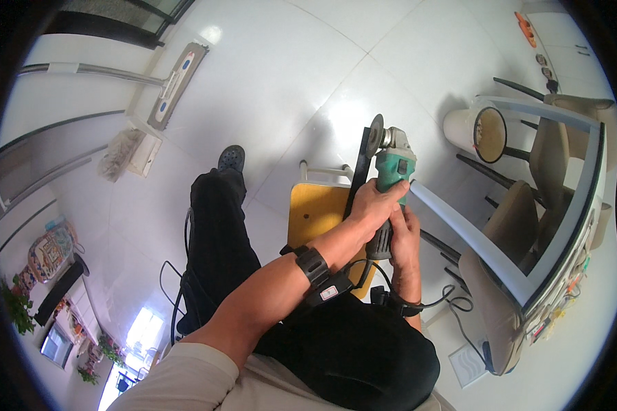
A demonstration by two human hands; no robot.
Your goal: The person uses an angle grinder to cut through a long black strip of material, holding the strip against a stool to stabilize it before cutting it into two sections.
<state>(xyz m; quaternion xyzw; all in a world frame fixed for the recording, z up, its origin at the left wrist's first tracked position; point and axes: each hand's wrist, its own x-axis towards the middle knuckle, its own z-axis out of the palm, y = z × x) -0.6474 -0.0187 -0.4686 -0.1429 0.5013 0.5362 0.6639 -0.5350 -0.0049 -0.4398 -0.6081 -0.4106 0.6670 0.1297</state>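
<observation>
A green angle grinder (393,164) with a black rear grip is held in both hands, its disc (376,134) at the far end. My left hand (378,205) appears to come from the left arm and lies over the green body, with the thumb near the switch. My right hand (406,234) wraps the body and the black rear grip from the right side. A dark flat bar (360,164) lies along the left of the grinder over a yellow-topped stool (316,210); its upper end is beside the disc. Whether the disc touches the bar or spins, I cannot tell.
A table (468,226) with pale edges and several beige chairs (511,221) stand at the right, near a white bin (460,129). The grinder's black cord (432,306) loops at lower right. A flat mop (177,87) rests on the tiled floor at upper left.
</observation>
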